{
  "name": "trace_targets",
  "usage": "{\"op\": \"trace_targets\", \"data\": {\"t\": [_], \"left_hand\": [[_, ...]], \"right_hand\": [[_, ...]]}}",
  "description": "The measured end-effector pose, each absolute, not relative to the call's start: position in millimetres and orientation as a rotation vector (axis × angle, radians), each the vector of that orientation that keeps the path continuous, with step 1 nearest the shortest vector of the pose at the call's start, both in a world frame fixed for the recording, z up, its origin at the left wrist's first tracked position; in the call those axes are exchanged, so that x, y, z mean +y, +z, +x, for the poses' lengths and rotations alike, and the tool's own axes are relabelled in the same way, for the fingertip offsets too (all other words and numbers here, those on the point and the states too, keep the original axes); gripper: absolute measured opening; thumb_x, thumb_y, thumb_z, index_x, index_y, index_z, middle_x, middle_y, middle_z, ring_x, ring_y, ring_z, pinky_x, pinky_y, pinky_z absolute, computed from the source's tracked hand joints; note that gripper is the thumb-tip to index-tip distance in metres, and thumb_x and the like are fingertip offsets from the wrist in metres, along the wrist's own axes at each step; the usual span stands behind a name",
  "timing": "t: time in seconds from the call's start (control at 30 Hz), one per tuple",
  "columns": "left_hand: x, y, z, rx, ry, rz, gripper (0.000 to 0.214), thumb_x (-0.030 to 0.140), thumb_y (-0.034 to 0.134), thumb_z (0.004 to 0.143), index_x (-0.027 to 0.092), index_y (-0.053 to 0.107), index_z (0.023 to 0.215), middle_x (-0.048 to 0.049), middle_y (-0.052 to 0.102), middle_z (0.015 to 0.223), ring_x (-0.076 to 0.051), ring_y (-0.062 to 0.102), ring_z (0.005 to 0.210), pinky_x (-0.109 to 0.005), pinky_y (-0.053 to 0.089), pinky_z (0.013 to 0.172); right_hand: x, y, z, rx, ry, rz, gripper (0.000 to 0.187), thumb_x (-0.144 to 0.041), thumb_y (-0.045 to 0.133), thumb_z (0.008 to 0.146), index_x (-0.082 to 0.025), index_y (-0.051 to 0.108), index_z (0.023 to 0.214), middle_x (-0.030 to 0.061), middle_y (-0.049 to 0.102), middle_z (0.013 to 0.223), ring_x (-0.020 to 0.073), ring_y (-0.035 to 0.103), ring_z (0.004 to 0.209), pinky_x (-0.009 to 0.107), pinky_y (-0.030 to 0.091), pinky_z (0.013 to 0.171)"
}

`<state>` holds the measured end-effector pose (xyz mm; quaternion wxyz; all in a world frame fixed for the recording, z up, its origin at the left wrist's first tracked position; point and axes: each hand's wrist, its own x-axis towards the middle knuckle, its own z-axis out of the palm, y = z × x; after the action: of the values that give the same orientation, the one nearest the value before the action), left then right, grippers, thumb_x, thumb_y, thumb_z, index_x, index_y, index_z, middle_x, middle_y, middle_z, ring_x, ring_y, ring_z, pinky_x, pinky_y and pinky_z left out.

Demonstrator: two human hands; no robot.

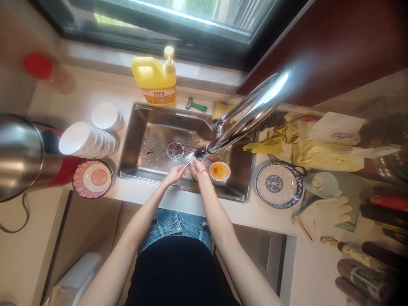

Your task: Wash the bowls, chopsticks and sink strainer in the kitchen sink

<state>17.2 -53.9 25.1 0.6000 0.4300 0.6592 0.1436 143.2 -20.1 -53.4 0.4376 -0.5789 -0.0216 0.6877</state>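
Observation:
Over the front part of the steel sink (143, 172), both hands are close together below the tap (248, 117). My left hand (175, 174) is closed in a pinch on the end of a thin, pale utensil (186, 165) whose kind I cannot make out. Wrapped around its other end, my right hand (198, 166) is closed, with white foam or water about the fingers. A white bowl (219, 171) with orange residue sits in the sink to the right of my right hand. Thin red sticks (191, 148) lie near the drain (175, 150).
Behind the sink stand a yellow detergent jug (156, 83) and a green peeler (196, 105). Stacked white bowls (79, 140) and pink-patterned dishes (92, 178) are on the left. A blue-patterned plate (279, 185), yellow gloves (270, 140) and pale gloves (325, 214) lie right.

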Motion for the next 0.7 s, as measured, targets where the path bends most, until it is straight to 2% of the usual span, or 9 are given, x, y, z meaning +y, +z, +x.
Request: {"op": "trace_targets", "data": {"t": [0.17,0.27,0.37,0.43,0.57,0.7], "left_hand": [[-50,30,3,1.156,0.364,0.321,0.033,0.025,0.048,0.092,0.021,0.04,0.06,0.0108,0.02,0.043,-0.006,0.014,0.037,-0.019,0.012,0.041],[-48,31,-5,1.004,0.345,0.048,0.045,0.03,0.043,0.096,0.022,0.027,0.055,0.0097,0.014,0.044,-0.006,0.01,0.036,-0.018,0.01,0.037],[-52,28,-7,1.003,0.357,-0.068,0.056,0.047,0.034,0.101,0.022,0.018,0.054,0.0087,0.013,0.043,-0.005,0.008,0.036,-0.018,0.009,0.036],[-58,25,-4,1.03,0.32,-0.057,0.058,0.054,0.029,0.101,0.022,0.016,0.054,0.0082,0.012,0.041,-0.005,0.007,0.036,-0.018,0.008,0.036],[-66,19,3,1.132,0.298,0.134,0.06,0.063,0.032,0.098,0.023,0.02,0.056,0.009,0.015,0.043,-0.005,0.009,0.036,-0.02,0.007,0.039],[-62,14,6,1.359,0.382,0.365,0.057,0.06,0.038,0.098,0.023,0.028,0.057,0.0099,0.018,0.044,-0.005,0.014,0.036,-0.021,0.01,0.042]], "right_hand": [[-14,-45,135,0.004,1.707,-1.219,0.01,-0.017,0.063,0.083,-0.019,0.059,0.074,-0.0032,0.066,0.066,0.0098,0.06,0.062,0.022,0.056,0.069],[-12,-43,132,0.013,1.684,-1.147,0.009,-0.017,0.055,0.086,-0.02,0.062,0.081,-0.0012,0.07,0.074,0.0101,0.062,0.067,0.022,0.056,0.074],[-16,-41,133,-0.006,1.679,-1.143,0.009,-0.018,0.054,0.086,-0.02,0.063,0.086,-0.0005,0.071,0.08,0.0113,0.063,0.072,0.024,0.056,0.075],[-23,-38,132,-0.083,1.736,-1.176,0.002,-0.02,0.06,0.083,-0.021,0.061,0.083,-0.0011,0.07,0.079,0.0121,0.063,0.073,0.024,0.055,0.073],[-37,-35,122,-0.286,1.809,-1.283,0.018,-0.018,0.075,0.067,-0.02,0.058,0.071,-0.0043,0.064,0.067,0.0114,0.056,0.066,0.021,0.049,0.063],[-46,-37,115,-0.611,1.684,-1.479,0.009,-0.018,0.072,0.07,-0.018,0.063,0.068,-0.0057,0.06,0.06,0.011,0.052,0.064,0.021,0.046,0.067]]}}
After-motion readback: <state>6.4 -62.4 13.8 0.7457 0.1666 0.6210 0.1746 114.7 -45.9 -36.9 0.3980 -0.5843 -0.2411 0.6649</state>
